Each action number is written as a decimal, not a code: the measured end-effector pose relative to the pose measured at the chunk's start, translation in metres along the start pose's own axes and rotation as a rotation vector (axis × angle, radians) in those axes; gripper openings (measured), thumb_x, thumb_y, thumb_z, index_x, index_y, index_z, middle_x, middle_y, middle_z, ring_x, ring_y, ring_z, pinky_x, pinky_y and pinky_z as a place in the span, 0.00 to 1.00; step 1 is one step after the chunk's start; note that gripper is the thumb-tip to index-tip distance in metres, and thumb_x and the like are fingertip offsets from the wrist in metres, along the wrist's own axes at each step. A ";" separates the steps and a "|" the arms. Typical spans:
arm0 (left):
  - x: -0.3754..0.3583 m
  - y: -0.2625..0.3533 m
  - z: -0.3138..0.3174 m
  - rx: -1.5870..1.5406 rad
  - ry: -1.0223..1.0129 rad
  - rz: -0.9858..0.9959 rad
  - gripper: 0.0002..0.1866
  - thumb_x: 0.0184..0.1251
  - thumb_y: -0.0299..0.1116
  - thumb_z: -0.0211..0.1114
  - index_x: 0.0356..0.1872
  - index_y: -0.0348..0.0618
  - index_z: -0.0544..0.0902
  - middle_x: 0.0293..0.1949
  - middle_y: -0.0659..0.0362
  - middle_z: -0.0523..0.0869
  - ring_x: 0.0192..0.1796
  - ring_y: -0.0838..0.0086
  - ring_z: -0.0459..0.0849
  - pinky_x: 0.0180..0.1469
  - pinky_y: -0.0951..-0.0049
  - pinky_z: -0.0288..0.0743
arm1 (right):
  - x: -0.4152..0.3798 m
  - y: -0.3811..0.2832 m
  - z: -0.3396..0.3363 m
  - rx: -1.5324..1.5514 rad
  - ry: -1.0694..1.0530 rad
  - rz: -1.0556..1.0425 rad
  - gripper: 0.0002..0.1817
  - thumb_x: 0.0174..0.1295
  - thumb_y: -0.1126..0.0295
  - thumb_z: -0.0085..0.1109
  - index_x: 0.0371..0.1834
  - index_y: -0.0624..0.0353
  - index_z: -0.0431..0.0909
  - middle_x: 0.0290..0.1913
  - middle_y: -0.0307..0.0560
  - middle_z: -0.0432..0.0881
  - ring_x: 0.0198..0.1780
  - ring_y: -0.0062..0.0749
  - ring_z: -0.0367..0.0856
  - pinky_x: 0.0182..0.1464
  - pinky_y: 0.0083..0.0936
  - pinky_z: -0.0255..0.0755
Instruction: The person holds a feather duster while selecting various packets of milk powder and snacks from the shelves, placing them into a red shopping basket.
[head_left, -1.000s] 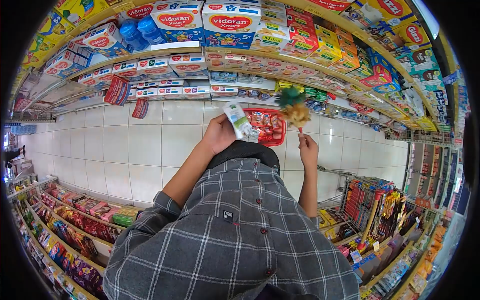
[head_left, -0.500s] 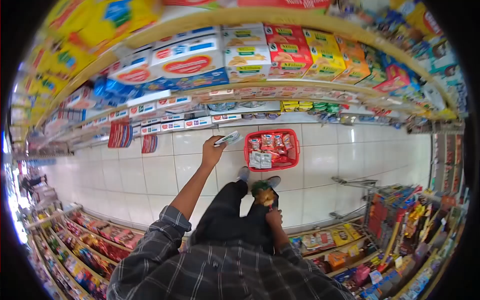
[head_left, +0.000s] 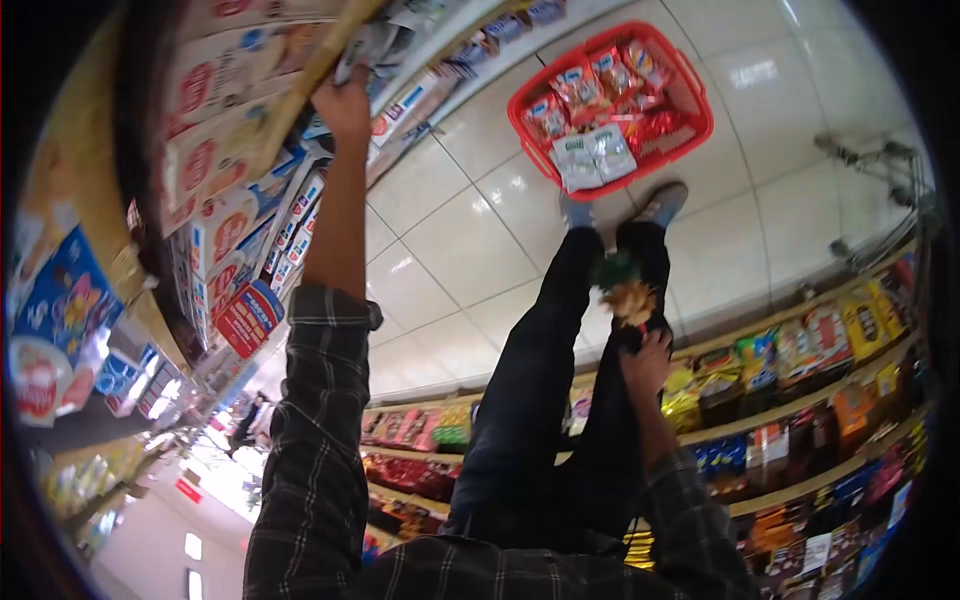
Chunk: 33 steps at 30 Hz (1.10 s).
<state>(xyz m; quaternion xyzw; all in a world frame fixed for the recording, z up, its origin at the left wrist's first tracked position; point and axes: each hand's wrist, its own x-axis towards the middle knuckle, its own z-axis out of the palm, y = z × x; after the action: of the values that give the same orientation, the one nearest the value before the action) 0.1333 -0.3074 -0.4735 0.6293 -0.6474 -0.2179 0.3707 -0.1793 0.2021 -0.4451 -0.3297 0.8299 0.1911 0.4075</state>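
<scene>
The left hand [head_left: 343,100], upper left, grips a pouch [head_left: 365,45] at the shelf edge [head_left: 300,95]; slide it in flat. The right hand [head_left: 645,360] clasps a feather duster [head_left: 625,290]; best kept low.

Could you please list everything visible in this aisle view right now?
shopping basket: one, red, on the floor ahead of the feet
snack packets: several, red and white, inside the basket
boxed goods: many, white with red logos, on the left shelf
bagged snacks: many, mixed colours, on the right shelves
floor tiles: white, glossy
feather duster: one, green and yellow, in the right hand
left hand: raised to the shelf, holding a packet
right hand: gripping the duster
</scene>
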 end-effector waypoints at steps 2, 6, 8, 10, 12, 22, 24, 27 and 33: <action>0.001 0.006 0.011 -0.109 0.023 -0.138 0.17 0.57 0.29 0.71 0.45 0.29 0.84 0.43 0.54 0.89 0.46 0.68 0.84 0.54 0.70 0.74 | 0.008 0.011 0.012 0.053 0.041 -0.003 0.28 0.48 0.59 0.71 0.46 0.59 0.68 0.60 0.56 0.70 0.51 0.56 0.78 0.47 0.49 0.77; 0.031 -0.035 0.007 0.103 0.001 -0.172 0.22 0.55 0.34 0.74 0.47 0.29 0.83 0.44 0.54 0.88 0.45 0.71 0.85 0.52 0.71 0.74 | 0.007 0.024 0.017 0.093 0.067 -0.003 0.23 0.47 0.62 0.69 0.42 0.59 0.70 0.59 0.55 0.72 0.51 0.56 0.78 0.48 0.47 0.76; 0.039 -0.044 0.007 0.012 -0.034 -0.262 0.23 0.56 0.34 0.74 0.50 0.30 0.81 0.46 0.53 0.87 0.45 0.70 0.84 0.52 0.71 0.74 | 0.007 0.025 0.011 0.128 0.049 0.033 0.22 0.47 0.61 0.68 0.43 0.59 0.71 0.59 0.53 0.72 0.51 0.55 0.78 0.49 0.46 0.76; 0.040 -0.034 0.005 -0.121 -0.090 -0.350 0.24 0.57 0.33 0.73 0.53 0.31 0.79 0.50 0.52 0.85 0.47 0.69 0.84 0.53 0.71 0.75 | 0.009 0.027 0.012 0.113 0.053 0.039 0.23 0.47 0.61 0.68 0.43 0.60 0.72 0.59 0.53 0.72 0.51 0.55 0.78 0.49 0.46 0.76; 0.031 -0.011 0.008 -0.349 -0.031 -0.458 0.24 0.59 0.31 0.71 0.56 0.32 0.77 0.52 0.50 0.83 0.47 0.66 0.84 0.54 0.71 0.76 | 0.011 0.029 0.014 0.105 0.025 0.044 0.23 0.47 0.62 0.68 0.43 0.60 0.72 0.58 0.52 0.72 0.52 0.54 0.78 0.49 0.46 0.77; 0.037 -0.026 -0.002 -0.513 -0.102 -0.569 0.26 0.63 0.23 0.65 0.62 0.32 0.70 0.57 0.48 0.78 0.53 0.57 0.84 0.54 0.70 0.81 | 0.014 0.032 0.008 0.119 0.012 0.030 0.23 0.47 0.61 0.70 0.42 0.59 0.72 0.58 0.50 0.72 0.53 0.53 0.77 0.49 0.46 0.76; 0.034 -0.022 0.000 -0.525 -0.068 -0.609 0.26 0.63 0.23 0.65 0.62 0.30 0.70 0.57 0.49 0.79 0.53 0.57 0.85 0.51 0.70 0.80 | 0.014 0.031 0.007 0.111 0.007 0.041 0.23 0.47 0.61 0.70 0.42 0.59 0.72 0.58 0.49 0.73 0.53 0.52 0.77 0.49 0.46 0.76; 0.029 -0.024 0.003 -0.494 -0.072 -0.603 0.23 0.65 0.27 0.64 0.60 0.29 0.72 0.57 0.49 0.79 0.53 0.57 0.85 0.49 0.70 0.78 | 0.014 0.028 0.006 0.104 -0.006 0.049 0.23 0.47 0.62 0.70 0.43 0.59 0.72 0.58 0.49 0.73 0.54 0.52 0.77 0.50 0.46 0.76; 0.042 -0.020 0.000 0.160 -0.408 -0.430 0.24 0.68 0.40 0.61 0.59 0.33 0.77 0.58 0.54 0.81 0.58 0.66 0.82 0.56 0.68 0.70 | 0.015 0.030 0.010 0.077 -0.022 0.053 0.23 0.48 0.61 0.69 0.44 0.59 0.72 0.58 0.48 0.73 0.55 0.53 0.76 0.51 0.47 0.75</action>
<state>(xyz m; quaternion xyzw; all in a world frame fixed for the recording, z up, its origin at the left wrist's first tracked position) 0.1492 -0.3505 -0.4801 0.7221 -0.5756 -0.3618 0.1276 -0.2019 0.2236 -0.4612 -0.2894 0.8406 0.1736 0.4238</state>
